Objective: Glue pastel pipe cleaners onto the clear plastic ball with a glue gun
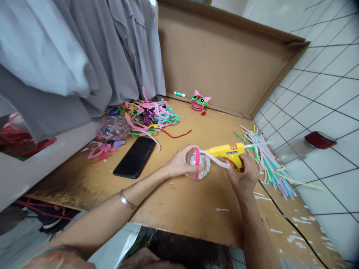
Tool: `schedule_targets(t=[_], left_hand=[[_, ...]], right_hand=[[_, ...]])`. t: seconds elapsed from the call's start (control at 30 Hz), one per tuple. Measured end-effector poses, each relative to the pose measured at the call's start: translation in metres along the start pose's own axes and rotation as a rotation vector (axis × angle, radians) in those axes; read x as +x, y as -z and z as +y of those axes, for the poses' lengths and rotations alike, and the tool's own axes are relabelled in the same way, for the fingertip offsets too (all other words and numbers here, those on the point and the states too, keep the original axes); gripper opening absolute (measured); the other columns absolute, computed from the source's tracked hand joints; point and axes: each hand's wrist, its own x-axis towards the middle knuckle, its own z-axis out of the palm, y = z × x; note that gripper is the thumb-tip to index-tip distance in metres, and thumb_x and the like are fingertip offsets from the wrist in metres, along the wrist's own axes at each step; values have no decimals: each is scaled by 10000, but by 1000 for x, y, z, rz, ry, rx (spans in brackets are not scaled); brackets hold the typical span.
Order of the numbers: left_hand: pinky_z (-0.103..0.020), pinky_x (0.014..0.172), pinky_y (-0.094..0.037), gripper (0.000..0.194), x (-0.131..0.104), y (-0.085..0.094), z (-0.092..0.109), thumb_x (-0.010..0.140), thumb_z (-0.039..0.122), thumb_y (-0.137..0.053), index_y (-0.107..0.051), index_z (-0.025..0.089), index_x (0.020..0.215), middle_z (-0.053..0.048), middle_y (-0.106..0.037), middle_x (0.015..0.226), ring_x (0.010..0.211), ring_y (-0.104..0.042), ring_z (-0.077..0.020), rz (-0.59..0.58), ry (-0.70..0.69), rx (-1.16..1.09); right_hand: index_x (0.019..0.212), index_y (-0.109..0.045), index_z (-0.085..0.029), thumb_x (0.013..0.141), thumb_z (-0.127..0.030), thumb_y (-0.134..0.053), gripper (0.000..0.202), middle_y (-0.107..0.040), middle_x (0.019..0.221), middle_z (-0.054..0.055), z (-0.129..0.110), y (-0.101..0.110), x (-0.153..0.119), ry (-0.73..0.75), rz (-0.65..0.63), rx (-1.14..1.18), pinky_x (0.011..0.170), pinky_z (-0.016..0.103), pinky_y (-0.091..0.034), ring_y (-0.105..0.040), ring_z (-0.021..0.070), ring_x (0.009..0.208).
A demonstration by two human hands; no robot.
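Tabletop (182,209): brown, under the work; hours here are counted from the clear ball (203,162).
Cardboard panel (213,56): upright along the far edge, from 12 to 1 o'clock.
Grey cloth (126,56): hanging at 10 o'clock.
Pastel bundle (267,160): loose fuzzy stems at 3 o'clock.
Coloured tangle (161,112): between 10 and 11 o'clock, heaped.
Phone (134,157): flat at 9 o'clock, its screen dark.
Left hand (182,163): at 9 o'clock, grasping the ball between thumb and fingers.
Glue gun (223,150): between 2 and 3 o'clock, nozzle toward the ball, its tip hidden.
Right hand (244,177): just past 3 o'clock, wrapped round the gun's handle, thumb side also at the end of a pale fuzzy strip (215,160).
Ball: held near the middle of the table, a whitish, rough patch on its 3 o'clock side.
Pink-eared figure (198,101): at 12 o'clock, before the panel.
Strip: inner end meets the ball near 12 o'clock; bonding cannot be told. The step looks like gluing it on.
Pink band (197,158): runs from 12 to 6 o'clock round the ball; the next move seems to call for a steady ball, the strip lined up beside this band, and fingers clear of the nozzle.
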Motion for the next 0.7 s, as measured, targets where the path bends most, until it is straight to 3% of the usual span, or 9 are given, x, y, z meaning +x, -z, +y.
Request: schedule_targets(t=[0.4,0.7], left_hand=[[-305,825,-474,636,0,0,-1,571,344,-802,-545,195,1134,-16,-628,957,865,-585,-184,-6,-4,-12],[-317,833,-502,629,0,0,-3,577,330,-808,-566,196,1142,-15,-639,957,865,-604,-192,7,-18,27]], right_hand=[[868,-569,-207,796,-416,-621,227,-595,700,10,-4,4,3,-10,-3,11,588,299,-454,-516,158,579],[886,-573,-209,797,-375,-620,194,-626,743,31,-3,4,3,13,8,28,632,320,-476,-577,186,644]])
